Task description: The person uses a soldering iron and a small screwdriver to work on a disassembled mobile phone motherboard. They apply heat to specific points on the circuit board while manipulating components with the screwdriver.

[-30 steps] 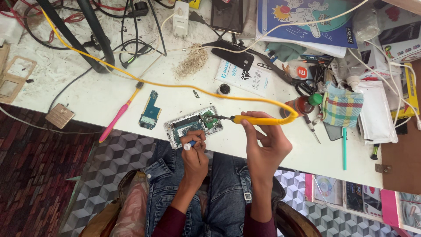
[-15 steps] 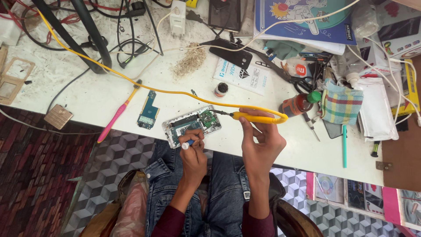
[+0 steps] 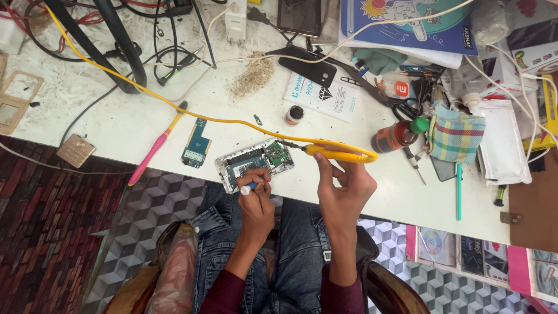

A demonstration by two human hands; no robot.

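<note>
An opened phone (image 3: 254, 161) with its green circuit board exposed lies at the white table's near edge. My left hand (image 3: 256, 197) is closed on a small blue-and-white tool (image 3: 249, 187), its fingers resting on the phone's near side. My right hand (image 3: 342, 186) grips a yellow soldering iron (image 3: 337, 153), its tip pointing left onto the board. The iron's yellow cord (image 3: 145, 87) runs away to the far left.
A loose blue circuit board (image 3: 197, 143) and a pink toothbrush (image 3: 156, 145) lie left of the phone. A small jar (image 3: 294, 115), an orange bottle (image 3: 398, 135), a checked cloth (image 3: 456, 135), cables, papers and a dark phone (image 3: 308, 65) crowd the table's far side.
Both hands have shifted slightly to the right with the view. The iron's tip stays at the phone's board, and my left hand keeps its tool at the phone's near edge.
</note>
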